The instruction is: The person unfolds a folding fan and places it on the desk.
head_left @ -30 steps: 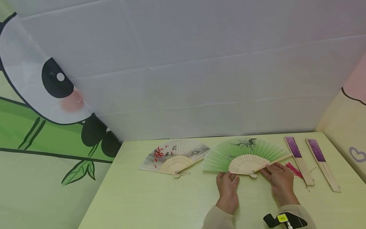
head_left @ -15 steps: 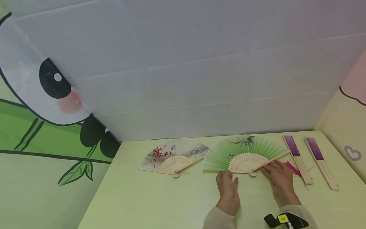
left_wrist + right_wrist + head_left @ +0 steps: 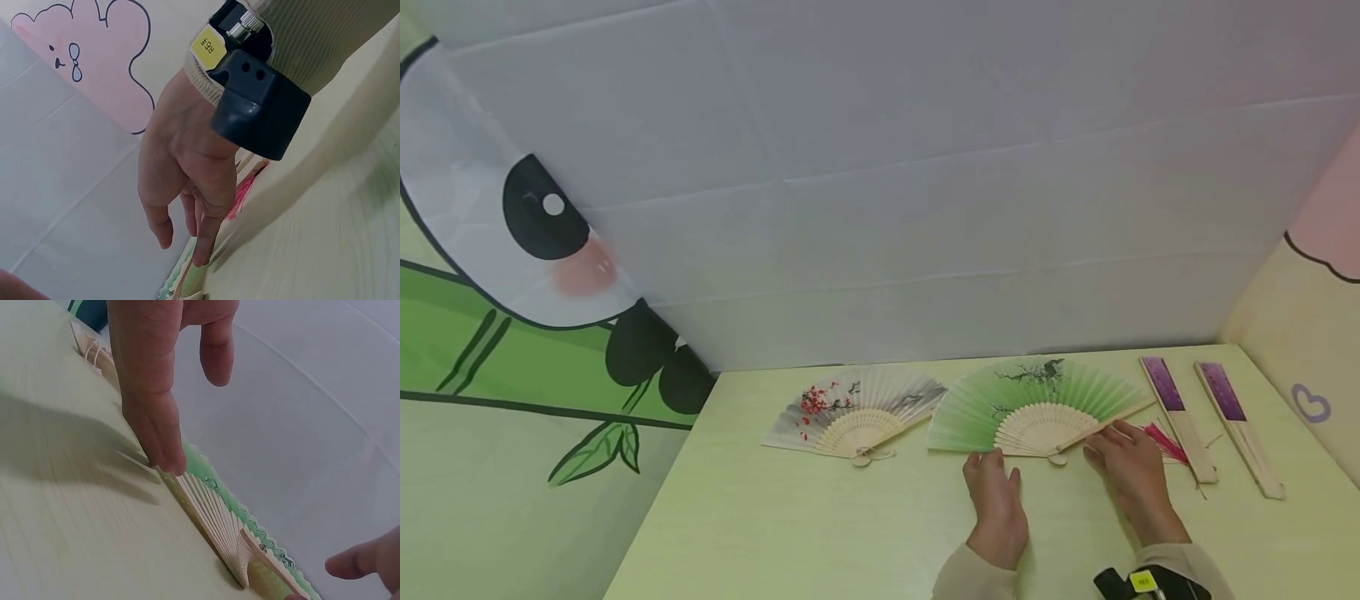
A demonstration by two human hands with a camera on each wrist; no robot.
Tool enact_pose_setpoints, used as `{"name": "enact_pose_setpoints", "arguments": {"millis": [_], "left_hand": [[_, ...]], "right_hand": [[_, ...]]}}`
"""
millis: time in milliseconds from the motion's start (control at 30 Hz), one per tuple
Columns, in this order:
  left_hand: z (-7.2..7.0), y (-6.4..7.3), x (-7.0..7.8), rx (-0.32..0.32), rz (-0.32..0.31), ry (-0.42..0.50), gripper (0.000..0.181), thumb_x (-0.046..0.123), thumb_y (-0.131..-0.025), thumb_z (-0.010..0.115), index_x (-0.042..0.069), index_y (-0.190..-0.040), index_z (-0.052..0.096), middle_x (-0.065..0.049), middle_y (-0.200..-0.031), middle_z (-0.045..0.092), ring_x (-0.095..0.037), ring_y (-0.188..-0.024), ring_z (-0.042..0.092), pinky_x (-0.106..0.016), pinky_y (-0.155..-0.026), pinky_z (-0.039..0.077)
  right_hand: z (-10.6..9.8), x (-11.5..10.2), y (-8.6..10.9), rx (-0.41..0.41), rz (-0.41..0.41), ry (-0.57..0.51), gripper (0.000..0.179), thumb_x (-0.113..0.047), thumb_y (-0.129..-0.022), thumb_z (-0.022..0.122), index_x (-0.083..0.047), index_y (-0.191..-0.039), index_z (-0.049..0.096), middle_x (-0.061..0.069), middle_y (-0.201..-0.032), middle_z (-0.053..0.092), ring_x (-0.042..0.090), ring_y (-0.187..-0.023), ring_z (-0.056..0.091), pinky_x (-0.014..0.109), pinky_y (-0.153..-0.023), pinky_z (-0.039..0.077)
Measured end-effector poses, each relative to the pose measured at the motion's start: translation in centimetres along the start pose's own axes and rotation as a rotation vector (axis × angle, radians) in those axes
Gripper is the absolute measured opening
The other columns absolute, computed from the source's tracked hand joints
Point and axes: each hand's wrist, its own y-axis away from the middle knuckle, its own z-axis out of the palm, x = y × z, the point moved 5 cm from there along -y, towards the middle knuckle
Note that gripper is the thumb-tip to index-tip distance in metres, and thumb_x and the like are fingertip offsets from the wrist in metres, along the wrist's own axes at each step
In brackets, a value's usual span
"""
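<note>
A green folding fan lies spread on the table, with a dark branch print and pale wooden ribs. My left hand touches its lower left edge with the fingertips; in the right wrist view those fingers are nearly straight and the thumb stands apart. At the fan's right guard stick is my right hand, fingertips touching the stick. The left wrist view shows this right hand from the side, fingers extended downward, thumb held off. To the left lies a spread white folding fan with red blossoms.
Two folded purple fans, one nearer and one farther right, lie on the table's right side. A pink tassel lies beside the nearer one. A white cloth wall rises behind the table.
The head view has shifted slightly. My left thumb has moved a little away from the green fan's lower edge. The green fan's right guard stick has shifted slightly leftward; the other fans stay put.
</note>
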Motion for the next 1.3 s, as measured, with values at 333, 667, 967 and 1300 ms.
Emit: {"name": "enact_pose_setpoints", "arguments": {"millis": [333, 667, 967, 1300], "left_hand": [[-0.2, 0.1, 0.0, -0.003, -0.018, 0.014, 0.072, -0.001, -0.099, 0.044, -0.019, -0.154, 0.001, -0.048, -0.159, 0.009, -0.059, -0.153, 0.013, -0.066, -0.123, 0.03], [0.3, 1.2, 0.0, -0.02, -0.007, 0.006, 0.071, -0.002, -0.092, 0.045, -0.02, -0.151, 0.01, -0.046, -0.158, 0.012, -0.06, -0.151, 0.02, -0.066, -0.122, 0.032], [1.0, 2.1, -0.1, -0.021, -0.003, 0.014, 0.059, -0.001, -0.092, 0.047, -0.018, -0.143, 0.023, -0.04, -0.152, 0.025, -0.055, -0.151, 0.025, -0.065, -0.124, 0.029], [2.0, 3.1, -0.8, -0.044, -0.017, -0.03, 0.046, 0.0, -0.101, 0.047, -0.016, -0.141, 0.031, -0.041, -0.151, 0.034, -0.057, -0.149, 0.029, -0.064, -0.121, 0.035]], "right_hand": [[-0.5, -0.8, 0.6, -0.002, -0.027, 0.223, 0.076, -0.014, -0.11, 0.054, 0.01, -0.164, 0.007, 0.034, -0.168, 0.021, 0.046, -0.151, 0.038, 0.012, -0.086, 0.057], [-2.0, -1.4, 0.8, 0.027, -0.052, 0.175, 0.073, -0.01, -0.109, 0.055, 0.01, -0.164, 0.012, 0.033, -0.168, 0.026, -0.021, -0.079, 0.051, 0.007, -0.077, 0.054], [-3.3, -1.9, 0.8, 0.061, -0.065, 0.111, 0.071, -0.007, -0.108, 0.056, 0.01, -0.163, 0.015, 0.034, -0.166, 0.029, -0.017, -0.079, 0.056, 0.009, -0.078, 0.056], [-5.0, -2.2, 0.7, 0.177, -0.1, 0.073, 0.065, -0.007, -0.106, 0.059, 0.008, -0.161, 0.027, 0.027, -0.154, 0.045, -0.015, -0.078, 0.06, 0.01, -0.075, 0.058]]}}
